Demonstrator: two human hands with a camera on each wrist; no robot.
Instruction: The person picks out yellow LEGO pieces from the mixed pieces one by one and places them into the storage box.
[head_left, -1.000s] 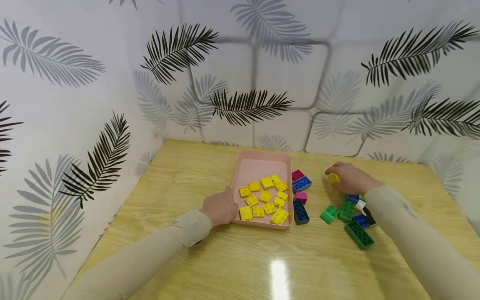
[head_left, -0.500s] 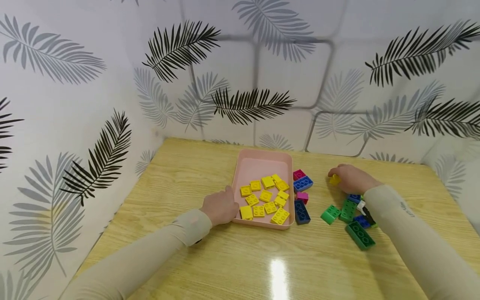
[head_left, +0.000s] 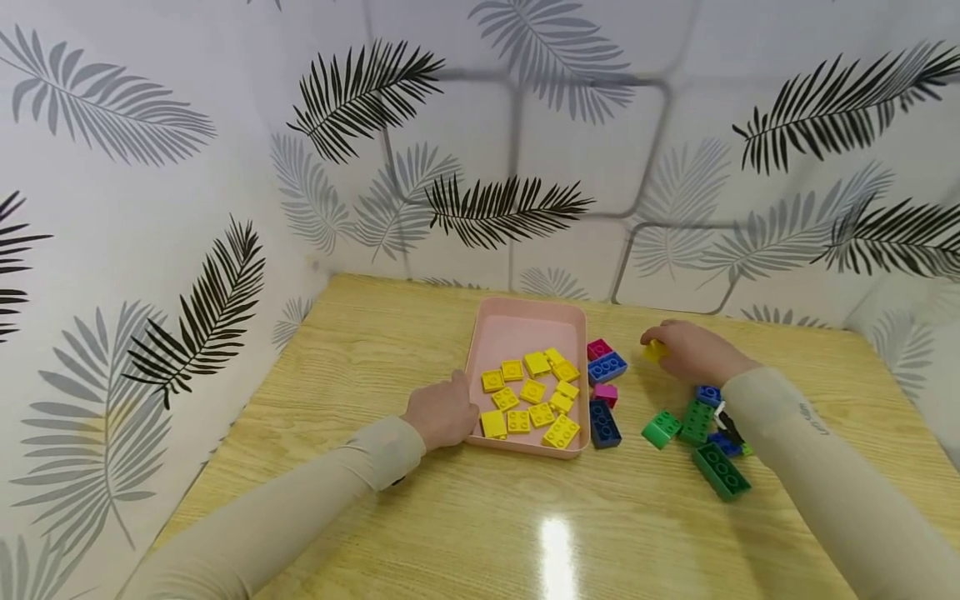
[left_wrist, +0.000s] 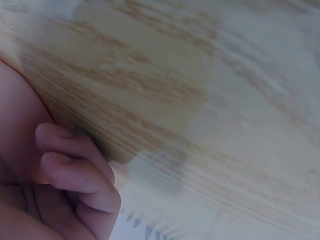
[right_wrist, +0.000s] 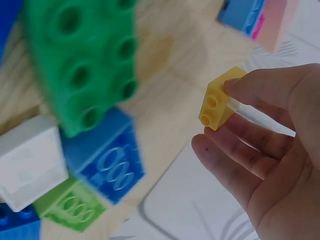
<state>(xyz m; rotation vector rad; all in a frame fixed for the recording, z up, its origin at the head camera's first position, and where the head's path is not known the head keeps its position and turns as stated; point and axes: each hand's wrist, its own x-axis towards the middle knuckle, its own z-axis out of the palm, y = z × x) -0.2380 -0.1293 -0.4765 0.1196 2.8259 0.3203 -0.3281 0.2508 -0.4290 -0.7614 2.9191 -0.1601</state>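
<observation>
My right hand (head_left: 696,352) pinches a small yellow toy brick (right_wrist: 220,95) between thumb and fingers, raised over the wooden table behind the loose bricks. Two studs show on its face in the right wrist view. My left hand (head_left: 441,412) grips the near left corner of a pink tray (head_left: 517,328). Curled fingers (left_wrist: 75,172) lie against the tray's outer wall in the left wrist view; the thumb's hold is partly hidden there. Several yellow bricks (head_left: 533,392) lie spread in the near part of the tray.
Along the tray's right side lie red, pink, blue (head_left: 607,367) and dark blue bricks (head_left: 603,425). A loose cluster with green (head_left: 697,422), blue and white pieces sits beneath the right forearm. A patterned wall (head_left: 510,150) bounds the table's back and left.
My right hand has shifted slightly left with the yellow brick, which has turned a little in the fingers. The left hand and the tray have stayed put.
</observation>
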